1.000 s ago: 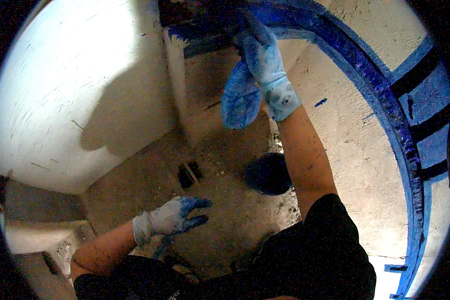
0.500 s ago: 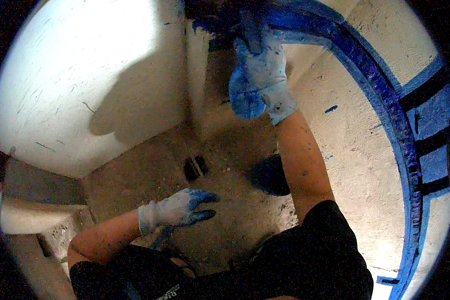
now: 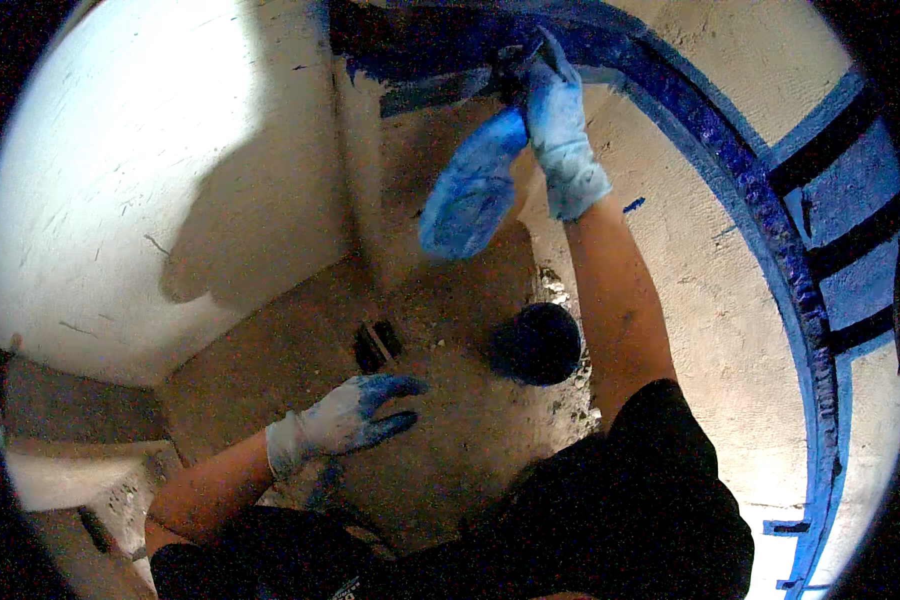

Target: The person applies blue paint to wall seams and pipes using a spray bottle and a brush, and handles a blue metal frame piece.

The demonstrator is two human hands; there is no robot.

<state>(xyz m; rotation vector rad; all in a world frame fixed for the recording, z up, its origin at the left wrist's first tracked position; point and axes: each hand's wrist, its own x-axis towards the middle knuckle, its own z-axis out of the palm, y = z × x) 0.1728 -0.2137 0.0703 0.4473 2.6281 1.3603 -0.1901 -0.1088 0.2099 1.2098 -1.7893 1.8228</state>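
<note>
My right hand [image 3: 558,120], in a white glove smeared with blue, reaches up to the wet dark-blue band [image 3: 430,40] along the wall. Its fingers are closed round a blue paddle-like tool [image 3: 470,190], whose broad oval end hangs below and left of the hand. The tool's upper end is lost among dark fingers and dark paint, so its kind cannot be made out. Lower down, my left hand [image 3: 345,415] is held over the floor in a similar glove with blue fingertips. Its fingers are apart and nothing is in them.
A dark round bucket [image 3: 537,343] stands on the dirty floor [image 3: 440,430] beside the right wall. Left of it lies a small dark object with a light bar [image 3: 377,343]. A white panel [image 3: 120,200] rises on the left. Blue tape [image 3: 710,155] edges the curved painted band.
My right hand has shifted slightly right and turned, and the oval end has swung out to the lower left. More of the bucket shows. My left hand stays nearly where it was.
</note>
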